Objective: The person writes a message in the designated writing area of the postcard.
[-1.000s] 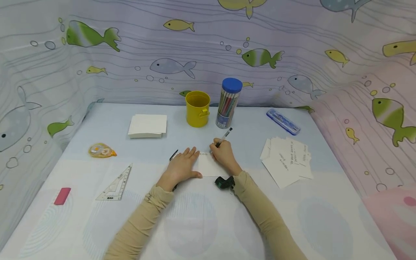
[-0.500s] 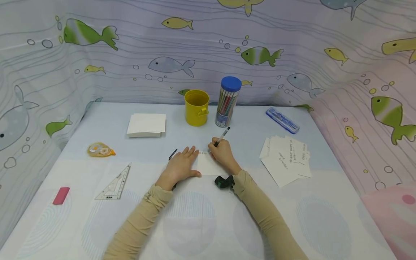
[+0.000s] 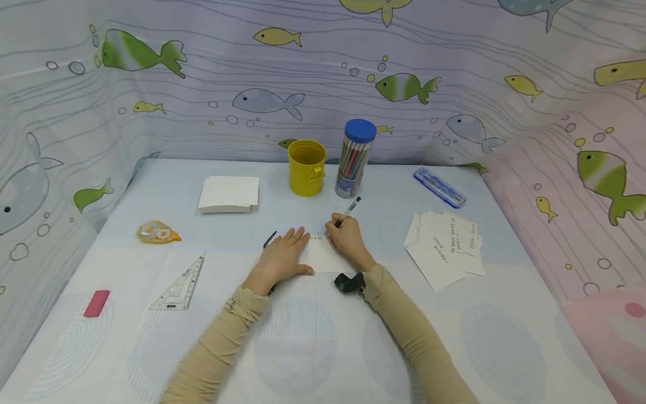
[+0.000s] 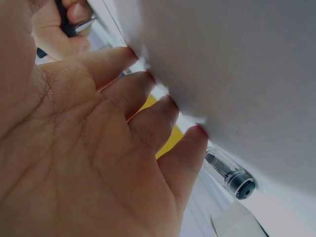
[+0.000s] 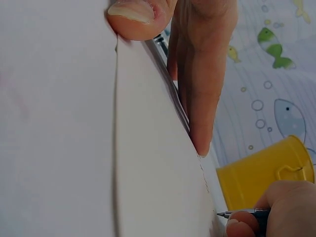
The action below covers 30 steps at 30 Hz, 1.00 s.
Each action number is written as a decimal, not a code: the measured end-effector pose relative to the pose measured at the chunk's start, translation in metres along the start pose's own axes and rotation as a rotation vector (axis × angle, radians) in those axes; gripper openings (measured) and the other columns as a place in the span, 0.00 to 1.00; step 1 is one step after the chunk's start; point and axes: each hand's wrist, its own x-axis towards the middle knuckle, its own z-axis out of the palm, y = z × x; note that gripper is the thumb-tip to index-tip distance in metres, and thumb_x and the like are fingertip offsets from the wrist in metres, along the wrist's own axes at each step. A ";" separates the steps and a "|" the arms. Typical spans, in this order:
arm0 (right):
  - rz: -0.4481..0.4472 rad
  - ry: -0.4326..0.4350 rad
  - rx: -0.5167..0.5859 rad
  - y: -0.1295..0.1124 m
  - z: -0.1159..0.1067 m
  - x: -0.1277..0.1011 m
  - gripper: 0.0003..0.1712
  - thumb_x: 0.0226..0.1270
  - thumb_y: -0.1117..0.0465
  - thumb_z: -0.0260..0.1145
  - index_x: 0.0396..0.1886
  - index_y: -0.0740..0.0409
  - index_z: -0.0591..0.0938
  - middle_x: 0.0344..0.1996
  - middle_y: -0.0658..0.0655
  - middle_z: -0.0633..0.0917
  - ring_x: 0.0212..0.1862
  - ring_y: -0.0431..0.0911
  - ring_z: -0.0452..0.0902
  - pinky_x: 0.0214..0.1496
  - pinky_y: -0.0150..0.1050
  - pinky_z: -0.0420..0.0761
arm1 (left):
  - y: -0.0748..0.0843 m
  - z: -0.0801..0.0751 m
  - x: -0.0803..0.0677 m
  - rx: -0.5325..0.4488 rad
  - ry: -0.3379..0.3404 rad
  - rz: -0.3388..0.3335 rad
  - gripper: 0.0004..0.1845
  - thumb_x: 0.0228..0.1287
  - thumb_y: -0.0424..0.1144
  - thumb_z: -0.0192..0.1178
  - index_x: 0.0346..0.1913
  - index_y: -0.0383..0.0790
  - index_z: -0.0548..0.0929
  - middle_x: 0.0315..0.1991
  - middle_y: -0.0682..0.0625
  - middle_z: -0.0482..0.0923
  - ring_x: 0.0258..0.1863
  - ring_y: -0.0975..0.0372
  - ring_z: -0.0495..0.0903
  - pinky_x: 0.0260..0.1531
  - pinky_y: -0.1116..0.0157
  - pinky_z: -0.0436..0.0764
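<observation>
Three sides of the white-and-blue table [image 3: 303,365] are walled by pale fish-printed cloth [image 3: 323,67]. Here the left hand [image 3: 280,257] lies, fingers straight, over the left end of a small white paper sheet [image 3: 327,257]; the right hand [image 3: 349,240] pinches a slim clear-and-black pen [image 3: 349,209]. The right wrist view catches that pen's metal tip [image 5: 222,214] by the sheet's edge, unseen in the head view; the left wrist view catches a second pen's clear barrel [image 4: 223,169].

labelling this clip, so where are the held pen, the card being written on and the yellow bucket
held pen [image 3: 350,208], head view, on its upper barrel
card [image 3: 325,258], head view, on its bare lower part
yellow bucket [image 3: 304,179], head view, on its front wall
</observation>
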 end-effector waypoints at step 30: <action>0.038 -0.065 -0.049 -0.003 -0.002 0.000 0.21 0.65 0.66 0.54 0.12 0.53 0.63 0.04 0.48 0.67 0.07 0.37 0.60 0.10 0.31 0.56 | 0.002 -0.003 -0.001 -0.008 0.005 -0.001 0.49 0.57 0.60 0.64 0.74 0.35 0.59 0.76 0.40 0.52 0.75 0.45 0.53 0.71 0.46 0.61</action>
